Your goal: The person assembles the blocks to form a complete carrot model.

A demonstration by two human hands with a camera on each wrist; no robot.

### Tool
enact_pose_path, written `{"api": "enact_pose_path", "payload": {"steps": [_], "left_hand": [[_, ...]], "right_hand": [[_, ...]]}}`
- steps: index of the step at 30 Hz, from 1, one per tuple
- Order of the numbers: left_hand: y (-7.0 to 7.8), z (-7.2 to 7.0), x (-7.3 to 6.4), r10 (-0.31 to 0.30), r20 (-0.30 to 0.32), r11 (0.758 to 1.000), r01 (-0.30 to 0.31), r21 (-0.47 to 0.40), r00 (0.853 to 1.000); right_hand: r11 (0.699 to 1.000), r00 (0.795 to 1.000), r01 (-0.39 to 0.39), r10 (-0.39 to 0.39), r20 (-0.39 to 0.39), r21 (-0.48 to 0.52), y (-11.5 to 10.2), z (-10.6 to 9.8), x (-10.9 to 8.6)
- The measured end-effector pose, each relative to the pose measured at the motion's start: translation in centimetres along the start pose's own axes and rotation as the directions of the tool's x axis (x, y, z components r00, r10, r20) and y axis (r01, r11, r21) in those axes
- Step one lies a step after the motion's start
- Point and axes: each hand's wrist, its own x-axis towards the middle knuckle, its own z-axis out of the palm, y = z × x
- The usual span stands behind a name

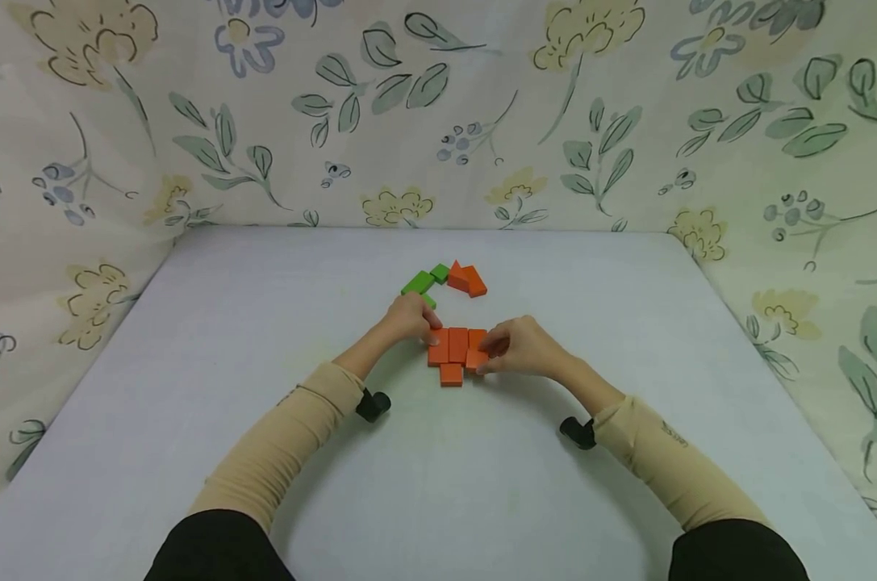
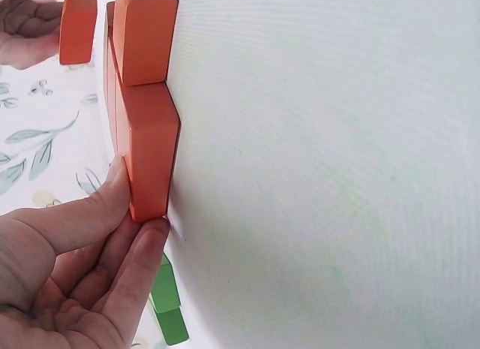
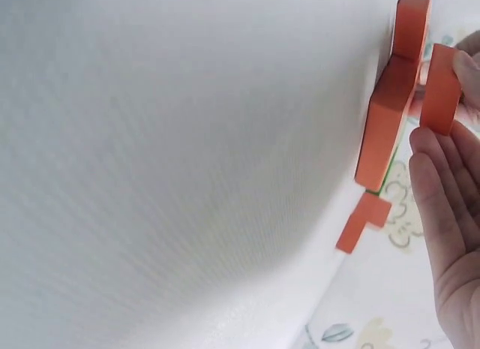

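Several orange blocks (image 1: 457,344) lie side by side on the table, with a smaller orange block (image 1: 451,375) against their near edge. My left hand (image 1: 411,318) is at the left end of this group, its thumb and fingers on the outer orange block (image 2: 152,150). Over the right end, my right hand (image 1: 523,347) pinches a small flat orange block (image 3: 441,90) between thumb and fingers. A gap shows between that block and the group in the right wrist view.
Beyond the group, green blocks (image 1: 419,282) form a bent line, one partly behind my left hand. An orange triangular block (image 1: 457,277) and a slanted orange block (image 1: 474,281) continue it rightward. Floral cloth (image 1: 423,161) hangs behind the white table (image 1: 278,282).
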Motion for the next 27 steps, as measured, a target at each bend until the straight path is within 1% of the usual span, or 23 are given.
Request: {"api": "enact_pose_path", "payload": {"steps": [6, 13, 19, 24, 27], "left_hand": [[-0.2, 0.1, 0.1, 0.008, -0.008, 1.000, -0.008, 0.002, 1.000], [0.0, 0.0, 0.0, 0.009, -0.017, 1.000, -0.009, 0.000, 1.000], [0.1, -0.1, 0.0, 0.000, -0.017, 1.000, 0.001, 0.025, 1.000], [0.1, 0.0, 0.1, 0.003, -0.013, 1.000, -0.002, 0.031, 1.000], [0.1, 0.0, 0.1, 0.002, -0.010, 1.000, -0.002, 0.030, 1.000]], "right_hand": [[0.999, 0.998, 0.038, -0.038, 0.049, -0.009, -0.5, 0.4, -0.5], [0.998, 0.995, 0.051, -0.047, 0.092, -0.042, -0.5, 0.7, -0.8], [0.990, 0.992, 0.082, -0.070, 0.106, -0.112, -0.8, 1.3, -0.7], [0.976, 0.991, 0.109, -0.092, 0.100, -0.189, -1.1, 1.5, -0.7], [0.968, 0.989, 0.127, -0.106, 0.102, -0.216, -1.4, 1.5, -0.7]]}}
